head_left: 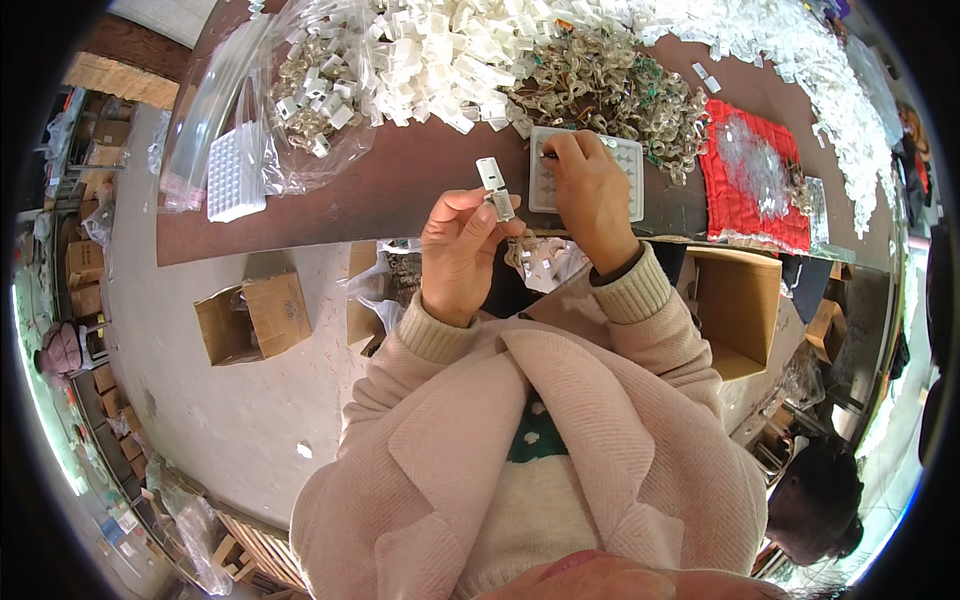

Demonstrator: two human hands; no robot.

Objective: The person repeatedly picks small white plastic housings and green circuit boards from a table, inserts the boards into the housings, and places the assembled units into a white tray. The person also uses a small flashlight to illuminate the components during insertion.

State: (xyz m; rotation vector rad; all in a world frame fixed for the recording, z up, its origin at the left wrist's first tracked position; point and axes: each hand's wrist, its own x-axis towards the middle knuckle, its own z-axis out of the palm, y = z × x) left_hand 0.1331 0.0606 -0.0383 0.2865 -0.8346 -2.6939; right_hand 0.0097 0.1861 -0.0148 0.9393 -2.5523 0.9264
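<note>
My left hand (462, 245) pinches a small white plastic case (492, 180) upright between thumb and fingers. The case looks like two box-shaped halves, folded apart, above the table's near edge. My right hand (592, 190) bends down over a shallow white tray (633, 165) with rows of small pockets. Its thumb and fingertips are closed together at the tray's left part; what they hold, if anything, is hidden. Just beyond the tray lies a tangled heap of small clear and brownish coiled pieces (610, 85), some with green bits.
White plastic cases (440, 60) form a large pile at the back. Clear bags (325, 165) and a white pocketed tray (235, 175) lie left. On the right are a red cloth (735, 205) and a heap of clear pieces (800, 70). Cardboard boxes (280, 315) stand on the floor.
</note>
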